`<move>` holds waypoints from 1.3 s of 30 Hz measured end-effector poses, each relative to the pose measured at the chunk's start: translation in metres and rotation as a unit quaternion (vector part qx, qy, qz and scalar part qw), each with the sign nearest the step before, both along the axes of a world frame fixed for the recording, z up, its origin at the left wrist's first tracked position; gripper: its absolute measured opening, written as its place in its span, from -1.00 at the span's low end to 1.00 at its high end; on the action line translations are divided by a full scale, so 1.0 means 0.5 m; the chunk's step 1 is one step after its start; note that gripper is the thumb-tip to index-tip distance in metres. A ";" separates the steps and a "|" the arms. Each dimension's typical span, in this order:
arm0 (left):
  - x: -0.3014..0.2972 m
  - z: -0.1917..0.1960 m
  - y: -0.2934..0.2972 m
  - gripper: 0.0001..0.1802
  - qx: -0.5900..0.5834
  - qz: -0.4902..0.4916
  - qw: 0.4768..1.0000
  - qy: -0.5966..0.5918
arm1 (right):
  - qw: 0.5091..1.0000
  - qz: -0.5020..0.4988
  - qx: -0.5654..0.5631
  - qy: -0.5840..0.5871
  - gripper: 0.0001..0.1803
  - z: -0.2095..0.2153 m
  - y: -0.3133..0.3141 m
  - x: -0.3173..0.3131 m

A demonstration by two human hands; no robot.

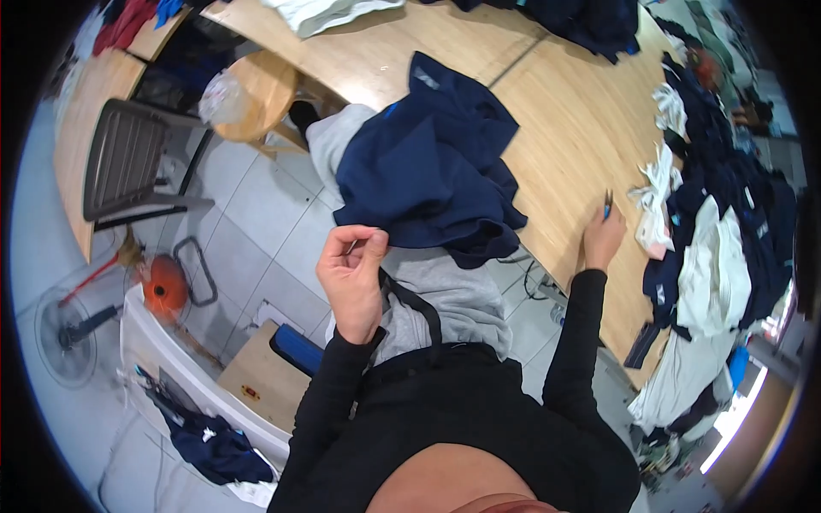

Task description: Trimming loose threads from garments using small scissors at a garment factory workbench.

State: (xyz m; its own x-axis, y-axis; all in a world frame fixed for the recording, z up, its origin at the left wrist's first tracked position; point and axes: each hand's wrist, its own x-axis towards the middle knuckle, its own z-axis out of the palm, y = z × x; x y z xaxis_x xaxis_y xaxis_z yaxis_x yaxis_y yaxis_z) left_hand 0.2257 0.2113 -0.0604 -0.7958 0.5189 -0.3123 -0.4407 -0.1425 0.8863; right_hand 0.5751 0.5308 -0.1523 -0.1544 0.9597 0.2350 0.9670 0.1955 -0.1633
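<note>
A pale wooden counter (564,128) spreads ahead of both hands, running from beyond the left hand (352,278) down past the right hand (604,239). To the right of the right hand lies a long heap of clothes (765,222), mostly dark navy, with a white garment (714,274) on top. Far to the left of the left hand, a brown slatted chair (128,162) stands on the tiled floor; nearer that hand, ahead and to its left, is a round wooden stool (269,81). A crumpled navy garment (428,167) lies just ahead of the left hand and reaches to its right, draped over the person's lap, in grey trousers (449,295), and onto the counter. A bunch of white cloth (657,184) sits just right of the right hand. The left hand is raised, thumb and forefinger pinched together at the garment's near left edge; whether cloth is caught between them, I cannot tell. The right hand, at the counter's near side, grips a small pointed tool (608,203) with a touch of blue, its dark tips pointing away from the person.
</note>
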 end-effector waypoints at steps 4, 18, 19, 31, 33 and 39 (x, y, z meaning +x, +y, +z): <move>-0.012 0.008 -0.002 -0.86 0.065 -0.007 0.994 -0.089 | 0.994 0.005 0.041 -0.104 -0.67 0.011 -0.043 -0.030; -0.009 0.029 -0.001 -0.83 0.143 -0.072 0.973 -0.164 | 0.820 0.408 -0.199 0.348 -0.57 0.298 -0.373 -0.424; -0.008 0.028 -0.001 -0.83 0.143 -0.073 0.973 -0.164 | 0.816 0.432 -0.177 0.340 -0.57 0.292 -0.381 -0.428; 0.003 0.030 -0.009 -0.83 0.143 -0.099 0.979 -0.103 | 0.811 0.465 -0.086 0.345 -0.59 0.268 -0.370 -0.457; 0.006 0.037 -0.005 -0.83 0.117 -0.094 0.985 -0.089 | 0.813 0.464 -0.082 0.342 -0.60 0.264 -0.372 -0.461; 0.023 0.029 0.012 -0.85 0.119 -0.074 0.989 -0.052 | 0.838 0.410 -0.045 0.356 -0.63 0.272 -0.359 -0.461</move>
